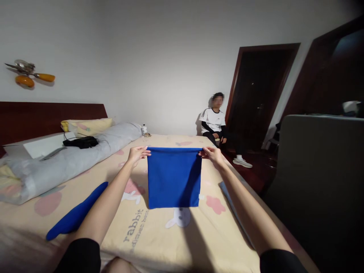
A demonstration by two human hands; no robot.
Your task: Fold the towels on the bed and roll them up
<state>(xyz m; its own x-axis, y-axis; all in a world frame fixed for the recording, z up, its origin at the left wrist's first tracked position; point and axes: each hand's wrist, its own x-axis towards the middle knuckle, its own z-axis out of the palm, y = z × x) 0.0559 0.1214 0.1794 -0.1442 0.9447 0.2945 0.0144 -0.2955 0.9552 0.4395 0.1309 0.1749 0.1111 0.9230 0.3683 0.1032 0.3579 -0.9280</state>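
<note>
A blue cloth (174, 178) hangs flat and square between my two hands above the bed. My left hand (138, 154) pinches its upper left corner. Its upper right corner is pinched in my right hand (212, 154). The top edge is stretched nearly straight, and a small white tag (201, 197) shows at the lower right side. Beside my left forearm lies another piece of blue cloth (78, 212) on the bed. A grey-blue cloth (234, 206) lies partly hidden behind my right forearm.
The bed (108, 235) has a cream sheet with rabbit prints. A rolled grey quilt (113, 142), a yellow pillow (91, 125) and a black item (81, 142) lie at the left. A person (213, 119) sits beyond the bed; a dark panel (321, 159) stands at the right.
</note>
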